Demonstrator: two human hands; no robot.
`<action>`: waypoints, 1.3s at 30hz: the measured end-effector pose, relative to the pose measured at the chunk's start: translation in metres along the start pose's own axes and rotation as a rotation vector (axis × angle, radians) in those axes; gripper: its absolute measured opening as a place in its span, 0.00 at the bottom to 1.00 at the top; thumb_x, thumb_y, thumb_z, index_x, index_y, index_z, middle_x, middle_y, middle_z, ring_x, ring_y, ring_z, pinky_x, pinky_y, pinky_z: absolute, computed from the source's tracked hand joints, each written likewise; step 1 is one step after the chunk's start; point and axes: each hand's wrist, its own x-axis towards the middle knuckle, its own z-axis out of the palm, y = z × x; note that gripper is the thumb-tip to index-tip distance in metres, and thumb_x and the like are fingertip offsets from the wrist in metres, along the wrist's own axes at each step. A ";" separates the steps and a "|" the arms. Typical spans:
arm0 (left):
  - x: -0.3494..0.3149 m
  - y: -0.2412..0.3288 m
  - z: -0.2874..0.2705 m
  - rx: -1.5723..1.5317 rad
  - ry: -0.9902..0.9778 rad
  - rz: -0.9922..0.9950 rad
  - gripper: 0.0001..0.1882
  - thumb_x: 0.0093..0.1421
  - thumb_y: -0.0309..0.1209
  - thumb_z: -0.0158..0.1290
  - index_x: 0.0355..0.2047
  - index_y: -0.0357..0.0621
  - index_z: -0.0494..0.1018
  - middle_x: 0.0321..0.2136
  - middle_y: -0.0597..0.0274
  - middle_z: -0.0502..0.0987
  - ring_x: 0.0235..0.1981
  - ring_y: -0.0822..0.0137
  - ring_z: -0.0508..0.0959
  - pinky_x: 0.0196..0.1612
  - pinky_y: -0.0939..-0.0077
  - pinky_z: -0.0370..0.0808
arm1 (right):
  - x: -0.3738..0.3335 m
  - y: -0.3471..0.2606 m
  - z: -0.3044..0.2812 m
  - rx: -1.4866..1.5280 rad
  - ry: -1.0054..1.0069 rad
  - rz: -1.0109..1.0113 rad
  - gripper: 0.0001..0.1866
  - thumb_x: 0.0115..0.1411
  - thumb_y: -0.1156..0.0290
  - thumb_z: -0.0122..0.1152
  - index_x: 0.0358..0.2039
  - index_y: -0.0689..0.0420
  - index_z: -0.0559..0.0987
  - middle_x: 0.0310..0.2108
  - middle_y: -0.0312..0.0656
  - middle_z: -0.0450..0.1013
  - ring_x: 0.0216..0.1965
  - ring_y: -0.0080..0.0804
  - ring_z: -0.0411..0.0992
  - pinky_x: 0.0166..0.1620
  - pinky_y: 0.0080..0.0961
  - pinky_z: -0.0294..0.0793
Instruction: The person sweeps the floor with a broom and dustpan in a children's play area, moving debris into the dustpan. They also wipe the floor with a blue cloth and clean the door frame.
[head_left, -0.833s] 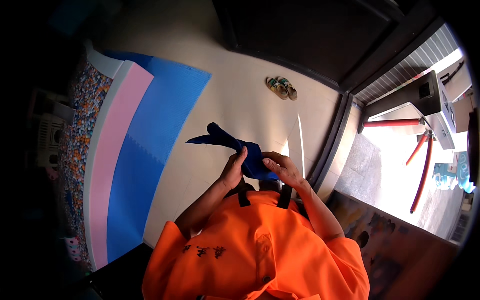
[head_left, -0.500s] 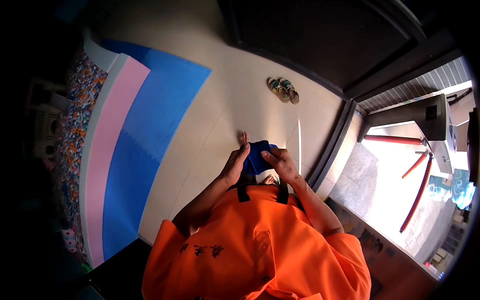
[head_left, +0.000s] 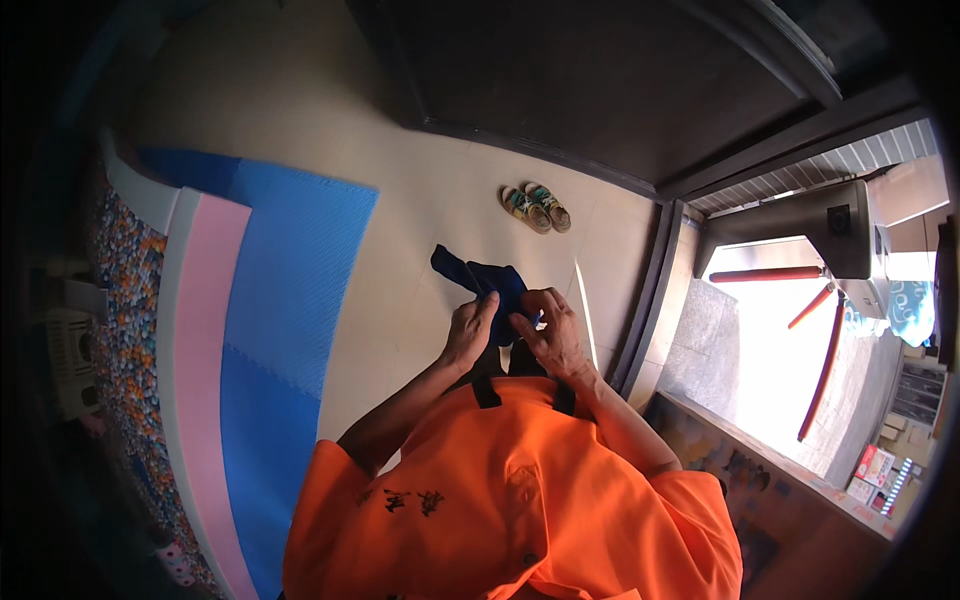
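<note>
In front of my waist I hold dark blue socks point(head_left: 505, 287) with both hands. One narrow piece sticks out up and to the left; the rest bunches between my hands. My left hand point(head_left: 470, 330) pinches the near left edge with its thumb on top. My right hand point(head_left: 551, 333) is closed on the right side, fingers bent and thumb pressing in. A small pale bit shows by the right fingertips, too small to name. The cloth hides much of what lies under it.
A pair of multicoloured shoes point(head_left: 536, 207) stands on the tiled floor ahead. Blue foam mats point(head_left: 300, 260) and a pink padded wall point(head_left: 208, 330) border a ball pit point(head_left: 125, 300) at left. A dark door point(head_left: 560, 90) and a turnstile point(head_left: 835, 235) with red arms are at right.
The compact blue bundle has come apart, with one narrow piece now stretching out to the left. My right fingers have curled in further. The view has shifted slightly.
</note>
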 end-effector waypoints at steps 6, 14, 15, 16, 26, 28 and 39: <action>0.036 0.020 -0.007 0.261 -0.038 0.083 0.24 0.61 0.43 0.42 0.19 0.32 0.65 0.15 0.44 0.66 0.18 0.51 0.67 0.24 0.64 0.64 | 0.044 0.026 0.014 -0.082 -0.068 -0.169 0.09 0.52 0.70 0.57 0.29 0.62 0.73 0.25 0.46 0.71 0.26 0.49 0.69 0.32 0.33 0.69; 0.097 0.061 -0.049 -0.358 0.176 -0.014 0.16 0.61 0.39 0.42 0.23 0.40 0.67 0.23 0.69 0.68 0.26 0.77 0.66 0.31 0.80 0.64 | 0.151 0.045 -0.037 1.324 -0.009 0.458 0.03 0.56 0.74 0.53 0.29 0.60 0.73 0.26 0.38 0.72 0.30 0.30 0.72 0.38 0.29 0.72; 0.103 0.082 -0.051 -0.420 0.205 0.009 0.15 0.61 0.38 0.42 0.27 0.39 0.69 0.27 0.66 0.71 0.29 0.75 0.70 0.36 0.81 0.67 | 0.165 0.061 -0.046 1.430 0.020 0.427 0.04 0.56 0.74 0.52 0.31 0.60 0.73 0.28 0.39 0.72 0.32 0.32 0.72 0.39 0.31 0.71; 0.109 0.095 -0.054 -0.451 0.220 0.038 0.15 0.61 0.37 0.42 0.29 0.38 0.70 0.29 0.65 0.72 0.31 0.74 0.71 0.38 0.80 0.67 | 0.178 0.083 -0.054 1.497 0.034 0.437 0.04 0.57 0.73 0.50 0.30 0.59 0.72 0.31 0.41 0.72 0.36 0.34 0.72 0.42 0.33 0.70; 0.168 0.122 -0.060 -0.317 0.119 0.058 0.17 0.61 0.40 0.44 0.32 0.36 0.72 0.30 0.63 0.74 0.32 0.74 0.73 0.38 0.79 0.69 | 0.213 0.091 -0.128 1.065 0.199 0.364 0.05 0.59 0.74 0.49 0.28 0.58 0.73 0.24 0.35 0.70 0.25 0.22 0.69 0.31 0.20 0.69; 0.180 0.133 -0.065 -0.356 0.028 0.087 0.15 0.59 0.36 0.49 0.37 0.35 0.73 0.34 0.61 0.76 0.34 0.74 0.74 0.41 0.80 0.70 | 0.224 0.081 -0.145 1.041 0.215 0.283 0.04 0.58 0.75 0.51 0.28 0.59 0.73 0.24 0.33 0.69 0.23 0.19 0.66 0.29 0.16 0.65; 0.294 0.039 -0.086 0.225 -0.087 -0.025 0.08 0.54 0.32 0.54 0.26 0.38 0.73 0.21 0.70 0.72 0.20 0.79 0.70 0.23 0.84 0.66 | 0.254 0.117 -0.126 0.742 0.327 0.469 0.06 0.54 0.74 0.53 0.28 0.65 0.74 0.20 0.37 0.68 0.20 0.22 0.67 0.25 0.20 0.69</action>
